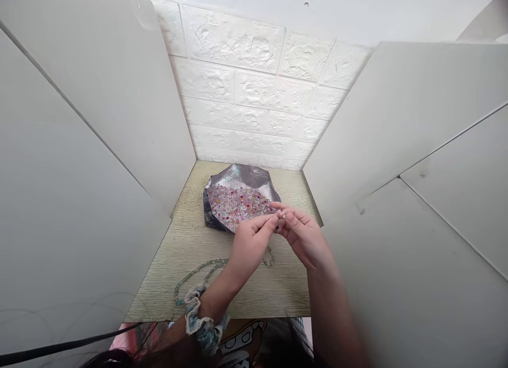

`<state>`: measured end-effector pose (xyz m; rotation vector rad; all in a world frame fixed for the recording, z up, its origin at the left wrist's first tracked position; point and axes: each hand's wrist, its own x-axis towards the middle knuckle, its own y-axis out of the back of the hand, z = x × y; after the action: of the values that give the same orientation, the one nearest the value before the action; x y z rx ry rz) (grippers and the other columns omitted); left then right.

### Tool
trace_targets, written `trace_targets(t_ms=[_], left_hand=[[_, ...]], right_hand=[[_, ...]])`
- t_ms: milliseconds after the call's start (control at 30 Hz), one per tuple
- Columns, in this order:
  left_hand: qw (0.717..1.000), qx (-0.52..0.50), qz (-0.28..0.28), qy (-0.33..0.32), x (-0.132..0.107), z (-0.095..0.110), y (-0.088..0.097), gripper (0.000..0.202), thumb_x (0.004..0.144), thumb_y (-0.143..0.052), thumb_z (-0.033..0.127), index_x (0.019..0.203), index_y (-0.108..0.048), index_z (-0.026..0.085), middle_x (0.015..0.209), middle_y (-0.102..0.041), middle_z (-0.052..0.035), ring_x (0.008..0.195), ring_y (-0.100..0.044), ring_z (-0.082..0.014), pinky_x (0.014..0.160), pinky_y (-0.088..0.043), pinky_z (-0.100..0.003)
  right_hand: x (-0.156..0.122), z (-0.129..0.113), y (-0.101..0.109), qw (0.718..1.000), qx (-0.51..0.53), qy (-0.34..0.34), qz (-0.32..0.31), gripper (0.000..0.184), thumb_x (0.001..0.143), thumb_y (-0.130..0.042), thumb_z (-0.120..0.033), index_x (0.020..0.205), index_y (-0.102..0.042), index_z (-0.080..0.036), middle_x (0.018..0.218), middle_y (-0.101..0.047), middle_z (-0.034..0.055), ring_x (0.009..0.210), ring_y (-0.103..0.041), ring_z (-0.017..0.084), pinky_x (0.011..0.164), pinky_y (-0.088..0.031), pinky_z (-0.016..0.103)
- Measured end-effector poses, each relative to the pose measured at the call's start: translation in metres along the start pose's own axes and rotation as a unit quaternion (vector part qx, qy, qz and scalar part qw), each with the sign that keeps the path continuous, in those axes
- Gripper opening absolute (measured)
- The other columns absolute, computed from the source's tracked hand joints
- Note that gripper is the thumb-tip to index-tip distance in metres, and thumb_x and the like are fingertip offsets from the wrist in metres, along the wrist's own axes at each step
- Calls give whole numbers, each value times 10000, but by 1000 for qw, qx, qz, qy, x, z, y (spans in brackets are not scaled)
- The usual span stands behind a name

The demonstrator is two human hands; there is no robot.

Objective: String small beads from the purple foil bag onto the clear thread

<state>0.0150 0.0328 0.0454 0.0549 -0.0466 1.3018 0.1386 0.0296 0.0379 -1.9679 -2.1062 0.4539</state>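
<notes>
My left hand (251, 240) and my right hand (305, 234) meet in front of the bag, thumbs and fingertips pinched close together. A tiny pink bead (279, 213) shows at the fingertips, on the side of my right hand. Whatever my left fingers pinch is too small to make out. On the table below lies a strand of clear greenish beads (189, 277); it passes under my left forearm, and a loop of it shows below the hands. Behind them an open silver-lined bag (250, 178) holds a heap of small pink, red and clear beads (234, 201).
A light wood-grain table (190, 241) carries these things. Tall white panels stand close on the left (130, 108) and right (357, 135). A white brick-patterned wall (250, 92) closes the back. A scrunchie (204, 323) circles my left wrist.
</notes>
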Motion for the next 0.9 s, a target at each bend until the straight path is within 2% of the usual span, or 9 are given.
trace_targets(t_ms=[67,167,300,433,600,700,767,900], left_hand=[[1000,-9,-29,8,1,0,0,295,788,-435,341,713,-617,122,712,-604,-25,743,-533,-144,690,-412,-249],[998,-22,-47,31,2,-1,0,292,779,-440,343,661,-589,121,611,-537,-10,605,-476,-101,573,-382,-214],[992,-65,-64,84,1,-3,3,286,758,-451,374,649,-553,130,434,-326,53,398,-275,-47,388,-232,-183],[980,-128,-98,119,1,-2,11,257,752,-458,371,664,-521,138,423,-217,84,362,-159,-24,357,-127,-168],[977,-136,-91,134,2,0,19,256,752,-457,381,690,-505,137,420,-203,89,354,-152,-21,355,-99,-165],[982,-107,-83,131,3,0,21,272,753,-448,402,693,-496,141,398,-204,90,352,-180,-27,360,-118,-168],[985,-92,-77,124,3,0,20,267,741,-453,403,675,-481,145,403,-236,84,358,-216,-30,362,-136,-166],[985,-88,-80,125,3,1,19,266,732,-445,401,643,-447,151,450,-331,65,367,-299,-32,354,-158,-160]], right_hand=[[0,2,-2,1000,7,-3,6,134,695,-606,-325,704,-642,-196,1084,-565,42,796,-540,121,717,-446,268],[0,5,-4,1000,18,-5,22,130,675,-626,-320,718,-643,-199,946,-620,37,800,-545,125,732,-442,265],[0,8,-5,999,23,10,48,148,650,-645,-337,713,-629,-204,749,-615,7,606,-493,84,596,-420,225],[1,9,-3,997,-19,30,68,167,654,-637,-357,707,-604,-202,726,-599,-6,540,-437,67,524,-362,209],[0,6,1,984,-131,95,77,123,680,-616,-343,699,-609,-221,732,-605,-5,728,-515,115,698,-388,245],[-3,2,4,972,-186,120,84,134,687,-606,-352,704,-600,-219,740,-590,2,753,-515,134,724,-385,265],[-3,0,5,971,-192,120,72,148,702,-589,-362,716,-577,-215,717,-571,-1,721,-510,130,702,-387,262],[-3,-1,7,987,-135,86,14,170,756,-522,-386,760,-495,-219,644,-505,-29,613,-487,100,654,-394,248]])
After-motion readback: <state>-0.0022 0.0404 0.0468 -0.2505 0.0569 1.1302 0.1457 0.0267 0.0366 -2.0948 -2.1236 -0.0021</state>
